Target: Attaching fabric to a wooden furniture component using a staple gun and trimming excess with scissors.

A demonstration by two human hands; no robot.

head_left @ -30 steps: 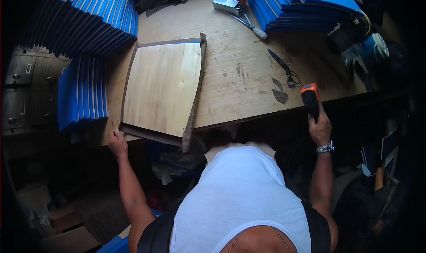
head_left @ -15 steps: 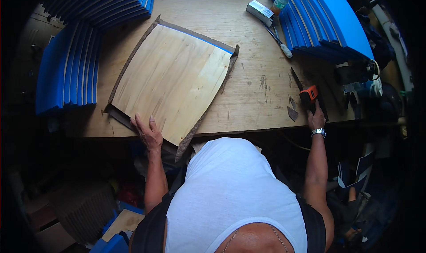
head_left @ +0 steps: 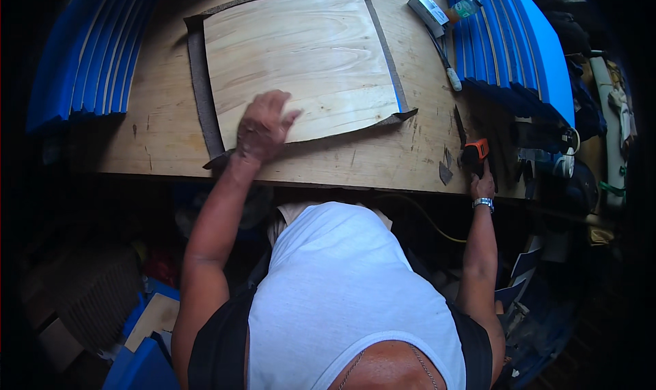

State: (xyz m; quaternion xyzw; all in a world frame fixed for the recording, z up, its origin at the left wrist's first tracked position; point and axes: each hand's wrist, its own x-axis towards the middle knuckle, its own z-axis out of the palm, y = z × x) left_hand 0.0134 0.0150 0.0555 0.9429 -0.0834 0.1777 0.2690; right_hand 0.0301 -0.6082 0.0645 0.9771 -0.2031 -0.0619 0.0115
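A plywood panel [head_left: 301,55] lies on the workbench, bare wood up. Brown-grey fabric [head_left: 203,82] sticks out around its edges, and a thin blue line shows along its right side. Over the panel's near left corner is my left hand [head_left: 263,127], fingers apart and holding nothing; whether it touches the wood I cannot tell. At the bench's right front, my right hand [head_left: 482,183] is closed around an orange-and-black tool [head_left: 476,149] that looks like a staple gun. Its lower part is hidden by the fingers. Dark fabric scraps [head_left: 446,168] lie just left of it.
Blue padded panels stand in a left stack [head_left: 92,55] and a right stack [head_left: 512,41] on the workbench [head_left: 164,151]. Beside the right stack are a small box [head_left: 428,8], a bottle [head_left: 465,9] and a light-handled tool [head_left: 453,77]. A yellow hose [head_left: 430,224] hangs below the bench.
The panel and its fabric have turned clockwise and moved farther back on the bench. My left hand has moved from the near edge onto or over the panel. My right hand still holds the tool.
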